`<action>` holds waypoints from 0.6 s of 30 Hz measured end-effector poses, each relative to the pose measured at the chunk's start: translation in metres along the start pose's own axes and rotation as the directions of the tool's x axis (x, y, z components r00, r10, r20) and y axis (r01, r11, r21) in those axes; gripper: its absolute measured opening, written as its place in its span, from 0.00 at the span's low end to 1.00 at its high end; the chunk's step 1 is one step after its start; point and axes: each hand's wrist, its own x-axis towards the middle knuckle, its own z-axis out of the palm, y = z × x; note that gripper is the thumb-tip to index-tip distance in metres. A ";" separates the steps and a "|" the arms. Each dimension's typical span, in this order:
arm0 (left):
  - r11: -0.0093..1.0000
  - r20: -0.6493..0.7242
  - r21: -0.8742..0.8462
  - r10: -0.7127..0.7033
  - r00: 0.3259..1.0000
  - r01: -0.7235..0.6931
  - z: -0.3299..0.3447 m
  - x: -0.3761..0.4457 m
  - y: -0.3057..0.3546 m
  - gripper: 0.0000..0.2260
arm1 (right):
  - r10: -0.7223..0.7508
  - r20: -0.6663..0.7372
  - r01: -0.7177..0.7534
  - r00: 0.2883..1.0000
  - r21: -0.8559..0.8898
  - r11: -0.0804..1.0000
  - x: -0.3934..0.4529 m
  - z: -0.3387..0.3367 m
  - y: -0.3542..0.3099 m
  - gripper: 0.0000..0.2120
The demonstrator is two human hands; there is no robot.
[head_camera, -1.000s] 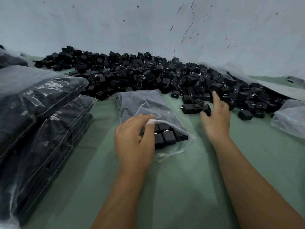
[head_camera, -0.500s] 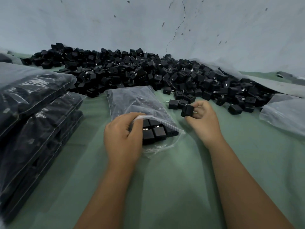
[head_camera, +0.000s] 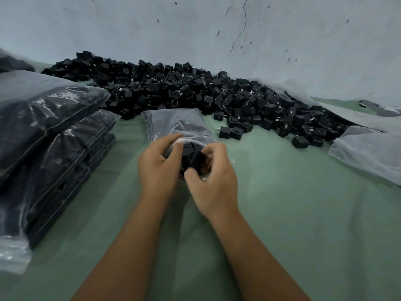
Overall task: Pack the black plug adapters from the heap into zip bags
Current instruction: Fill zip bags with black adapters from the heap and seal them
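Now pinching adapter (head_camera: 196, 160) in right hand (head_camera: 213, 183), left hand (head_camera: 159, 168) gripping bag (head_camera: 173, 124) mouth; could snag on lip, spilling.

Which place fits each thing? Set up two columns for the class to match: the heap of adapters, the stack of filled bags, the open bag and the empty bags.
Things:
1. heap of adapters
2. stack of filled bags
3. open bag
4. empty bags

Places:
A. far left of the table
B. right edge of the table
C. along the wall at the back
D. centre, at the hands

Pairs: 1-C, 2-A, 3-D, 4-B
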 end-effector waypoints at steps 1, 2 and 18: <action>1.000 0.000 -0.005 -0.015 1.000 0.015 -0.001 0.000 0.001 0.09 | 0.015 0.034 -0.014 0.999 -0.047 0.999 0.002 0.001 0.001 0.13; 1.000 0.000 -0.008 -0.026 1.000 0.026 -0.001 -0.001 0.002 0.10 | 0.030 0.052 -0.027 0.998 -0.067 0.997 0.004 0.002 0.003 0.13; 0.960 0.078 0.277 0.005 0.997 -0.027 -0.004 0.003 0.001 0.08 | -0.007 0.065 0.042 0.998 -0.544 0.838 0.013 -0.005 0.013 0.13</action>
